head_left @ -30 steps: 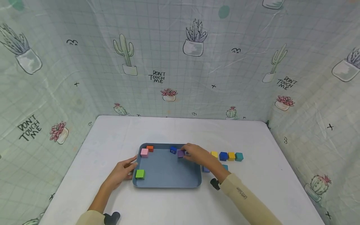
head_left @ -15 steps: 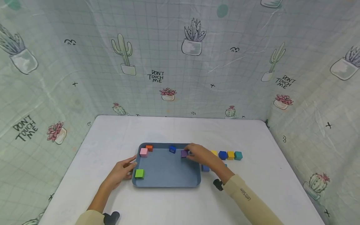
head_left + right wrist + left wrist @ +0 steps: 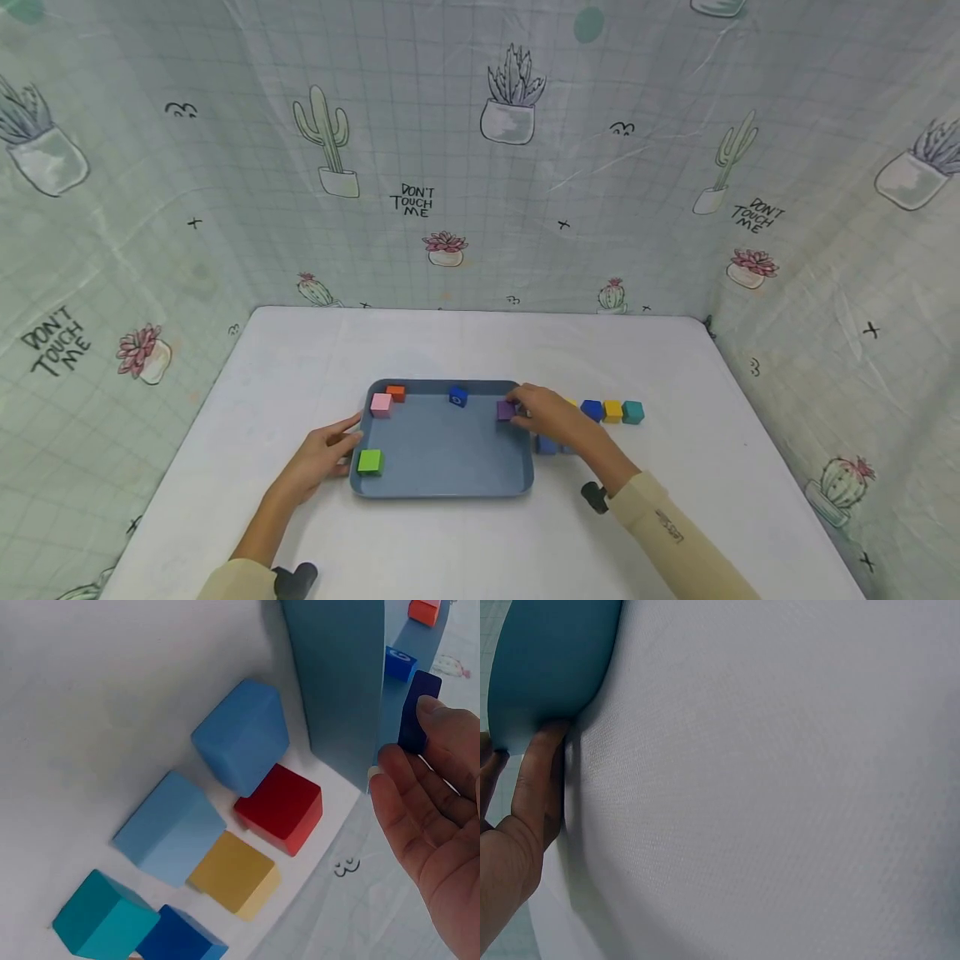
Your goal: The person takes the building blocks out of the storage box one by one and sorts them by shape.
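Observation:
A blue-grey rectangular tray sits on the white table. In its back right corner my right hand pinches a purple block between thumb and fingers; the right wrist view shows the same block dark, beside the tray wall. My left hand rests against the tray's left side with its fingers extended, and in the left wrist view its fingers touch the outer wall. Also in the tray are a pink cube, an orange block, a blue block and a green cube.
Right of the tray stand several loose cubes, among them a teal cube, a yellow cube and a dark blue cube. The right wrist view adds a red cube and light blue cubes. A printed curtain hangs behind the table.
My right hand has moved rightward within the tray, taking the purple block away from the blue block toward the right wall. The left hand stays at the tray's left side.

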A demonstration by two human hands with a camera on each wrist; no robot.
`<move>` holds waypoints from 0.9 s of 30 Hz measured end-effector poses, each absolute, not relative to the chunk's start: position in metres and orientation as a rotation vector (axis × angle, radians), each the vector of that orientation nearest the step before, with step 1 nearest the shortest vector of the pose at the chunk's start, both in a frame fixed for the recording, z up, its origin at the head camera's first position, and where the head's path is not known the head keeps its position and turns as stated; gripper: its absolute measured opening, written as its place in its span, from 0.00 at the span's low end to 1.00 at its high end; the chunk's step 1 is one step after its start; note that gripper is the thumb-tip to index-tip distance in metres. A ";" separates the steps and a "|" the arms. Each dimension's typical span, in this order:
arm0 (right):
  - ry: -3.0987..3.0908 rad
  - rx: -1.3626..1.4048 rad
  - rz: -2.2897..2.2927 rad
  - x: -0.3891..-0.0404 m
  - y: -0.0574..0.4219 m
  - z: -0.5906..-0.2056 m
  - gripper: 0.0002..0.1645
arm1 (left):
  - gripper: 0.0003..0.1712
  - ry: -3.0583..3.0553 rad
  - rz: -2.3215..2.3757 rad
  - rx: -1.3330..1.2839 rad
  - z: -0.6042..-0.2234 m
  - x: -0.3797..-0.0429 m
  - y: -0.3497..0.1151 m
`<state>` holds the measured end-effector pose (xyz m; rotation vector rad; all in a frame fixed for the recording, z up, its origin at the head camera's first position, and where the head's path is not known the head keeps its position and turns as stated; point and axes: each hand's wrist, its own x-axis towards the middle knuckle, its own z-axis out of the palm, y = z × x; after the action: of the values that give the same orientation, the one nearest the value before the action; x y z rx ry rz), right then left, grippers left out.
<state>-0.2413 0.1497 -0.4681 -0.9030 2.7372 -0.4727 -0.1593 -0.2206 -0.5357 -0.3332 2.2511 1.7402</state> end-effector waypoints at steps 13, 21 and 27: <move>2.747 -0.829 -0.582 -0.239 0.168 -0.468 0.19 | 0.33 2.237 1.743 -0.346 -0.536 -0.158 -0.222; 2.775 -0.727 -0.639 -0.239 0.176 -0.466 0.20 | 0.33 2.244 1.735 -0.345 -0.538 -0.159 -0.221; 2.789 -0.680 -0.645 -0.240 0.184 -0.469 0.20 | 0.33 2.253 1.735 -0.342 -0.539 -0.158 -0.221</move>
<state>-0.2396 0.1843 -0.4690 -0.6796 2.7886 -0.6450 -0.1583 -0.2207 -0.5385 -0.3422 2.2531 1.7349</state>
